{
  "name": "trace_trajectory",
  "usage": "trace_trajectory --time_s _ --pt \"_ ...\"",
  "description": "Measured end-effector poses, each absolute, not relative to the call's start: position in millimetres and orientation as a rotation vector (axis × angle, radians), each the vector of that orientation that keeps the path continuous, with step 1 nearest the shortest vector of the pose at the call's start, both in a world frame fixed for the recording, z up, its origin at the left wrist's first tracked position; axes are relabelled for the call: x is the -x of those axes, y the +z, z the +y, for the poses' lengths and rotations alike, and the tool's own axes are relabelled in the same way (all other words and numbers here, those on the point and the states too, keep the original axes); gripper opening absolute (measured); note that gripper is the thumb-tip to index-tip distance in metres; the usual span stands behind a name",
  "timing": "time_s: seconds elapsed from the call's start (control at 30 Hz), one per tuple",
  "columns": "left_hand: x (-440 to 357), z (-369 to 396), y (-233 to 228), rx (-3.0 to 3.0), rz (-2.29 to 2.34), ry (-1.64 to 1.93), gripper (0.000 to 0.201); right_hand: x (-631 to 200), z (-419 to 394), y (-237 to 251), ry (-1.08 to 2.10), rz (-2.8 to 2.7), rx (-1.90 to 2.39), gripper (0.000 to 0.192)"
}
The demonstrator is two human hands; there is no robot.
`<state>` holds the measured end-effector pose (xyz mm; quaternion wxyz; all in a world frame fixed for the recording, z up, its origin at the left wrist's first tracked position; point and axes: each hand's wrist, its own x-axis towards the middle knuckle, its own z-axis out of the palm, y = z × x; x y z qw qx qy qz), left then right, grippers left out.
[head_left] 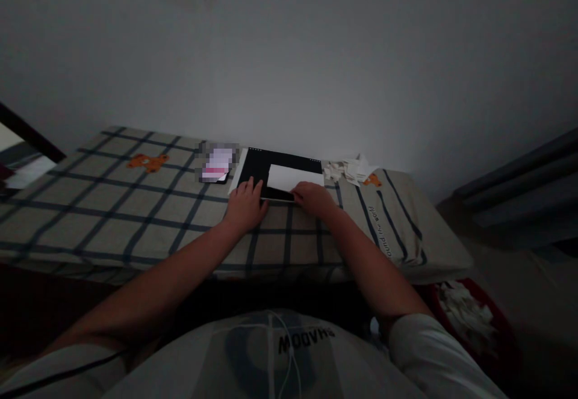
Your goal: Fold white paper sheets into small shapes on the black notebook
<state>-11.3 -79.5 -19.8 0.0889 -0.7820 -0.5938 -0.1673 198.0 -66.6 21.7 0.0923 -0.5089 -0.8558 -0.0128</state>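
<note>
A black sheet (pixel 257 167) with a pale strip along its left side lies on the checked tablecloth, close to the wall. On top of it rests a white piece of paper (pixel 291 177). My left hand (pixel 245 203) lies flat with fingers spread over the black sheet's lower left corner. With fingertips pinched together, my right hand (pixel 313 199) is at the lower right edge of the white paper; its fingers seem to grip that edge, though the contact is partly hidden. The picture is dim.
A phone (pixel 217 165) with a lit screen lies left of the black sheet. To its right is a heap of white paper scraps (pixel 352 170). A red bin (pixel 501 333) full of scraps stands on the floor at right. The wall rises behind the checked tablecloth (pixel 180 209).
</note>
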Motion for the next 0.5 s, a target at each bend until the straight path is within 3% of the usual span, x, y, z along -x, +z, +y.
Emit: trace_trajectory --time_s 0.23,0.5 --pt "11 -83 -10 2.404 -1.607 -0.748 0.066 -196 -45 30 0.255 -2.219 1.530 0.019" --pt "10 -86 -6 2.531 -1.408 -0.782 0.060 -194 -33 27 0.533 -1.936 1.537 0.030"
